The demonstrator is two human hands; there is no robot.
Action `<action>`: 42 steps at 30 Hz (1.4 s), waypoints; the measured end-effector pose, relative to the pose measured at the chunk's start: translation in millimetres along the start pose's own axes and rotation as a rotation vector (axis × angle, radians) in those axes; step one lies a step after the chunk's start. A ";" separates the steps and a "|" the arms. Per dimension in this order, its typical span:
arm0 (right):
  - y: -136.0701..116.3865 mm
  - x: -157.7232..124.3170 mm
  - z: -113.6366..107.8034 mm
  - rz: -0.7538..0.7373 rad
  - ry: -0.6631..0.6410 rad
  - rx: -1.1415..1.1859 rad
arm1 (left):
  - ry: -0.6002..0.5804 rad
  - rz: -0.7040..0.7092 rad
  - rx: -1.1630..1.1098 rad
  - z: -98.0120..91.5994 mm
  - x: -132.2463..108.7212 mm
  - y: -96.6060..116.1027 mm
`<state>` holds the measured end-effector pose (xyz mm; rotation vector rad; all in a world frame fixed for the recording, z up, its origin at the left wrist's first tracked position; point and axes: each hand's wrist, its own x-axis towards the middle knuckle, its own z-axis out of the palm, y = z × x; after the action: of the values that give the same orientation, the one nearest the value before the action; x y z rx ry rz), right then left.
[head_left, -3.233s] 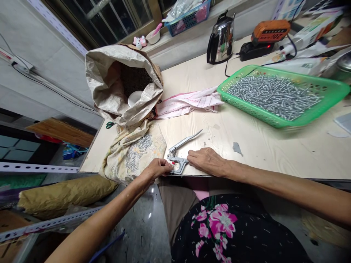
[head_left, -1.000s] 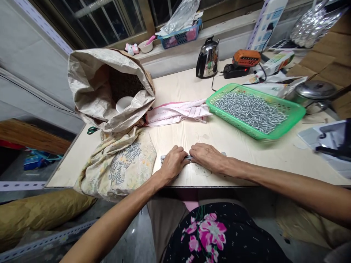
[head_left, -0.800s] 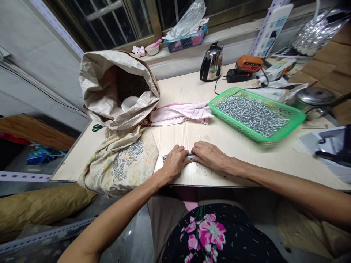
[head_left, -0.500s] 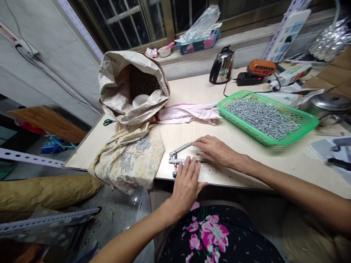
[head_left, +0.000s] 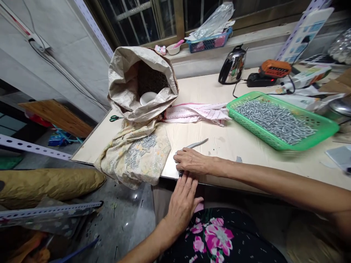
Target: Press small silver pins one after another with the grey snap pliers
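A grey metal hand tool [head_left: 197,144] lies on the table near its front edge, one slim handle sticking out at an angle. My right hand [head_left: 190,161] covers the tool's head, its fingers curled down; what they grip is hidden. Just below, my left hand [head_left: 183,199] lies at the table edge with fingers stretched out, their tips by the tool's dark end. To the left, small metal pins [head_left: 141,148] are spread on a patterned cloth [head_left: 156,164]. A green basket [head_left: 248,128] at the right holds many more pins.
A large open sack [head_left: 120,84] with a white bowl [head_left: 148,98] stands at the back left. Green-handled scissors [head_left: 115,118] lie beside it. Behind are a pink-white cloth [head_left: 199,112], a kettle [head_left: 233,65] and an orange battery [head_left: 275,68] on a charger.
My right hand has moved left from the tool's handles onto its head. My left hand has slid down toward the table edge. The camera view has shifted right.
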<state>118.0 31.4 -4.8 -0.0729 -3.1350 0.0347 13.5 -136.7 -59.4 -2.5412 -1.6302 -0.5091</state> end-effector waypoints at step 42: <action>-17.2 -78.8 25.9 0.541 0.323 0.058 | -0.190 -0.440 -0.185 -62.7 59.5 -130.9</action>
<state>195.8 10.0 -30.7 -0.8288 -2.6959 0.1032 -95.8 -43.9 4.0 -2.4098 -2.3349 -0.4786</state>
